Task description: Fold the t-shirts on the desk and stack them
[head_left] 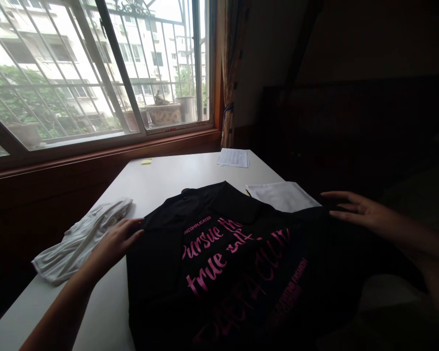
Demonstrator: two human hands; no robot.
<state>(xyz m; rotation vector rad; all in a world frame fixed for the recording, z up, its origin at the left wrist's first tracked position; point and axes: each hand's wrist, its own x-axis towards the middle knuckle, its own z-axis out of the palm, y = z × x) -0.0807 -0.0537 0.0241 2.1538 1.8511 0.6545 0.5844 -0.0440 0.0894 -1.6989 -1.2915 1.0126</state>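
A black T-shirt point(219, 273) with pink lettering lies spread over the near part of the table, somewhat rumpled, its neckline toward the window. My left hand point(124, 236) reaches to its left sleeve edge, the fingertips touching or just over the cloth and the thumb apart from the fingers. At the opposite side, my right hand point(358, 209) is held with fingers stretched out by the shirt's right edge; whether it touches the fabric I cannot tell. The shirt's lower right part is lost in shadow.
The white table point(168, 170) stands below a barred window point(131, 73). White crumpled cloth point(84, 239) lies at the left edge, a white folded item point(283, 195) at the right. Papers point(234, 158) and a yellow note point(146, 161) are at the far end. A curtain point(229, 97) hangs behind.
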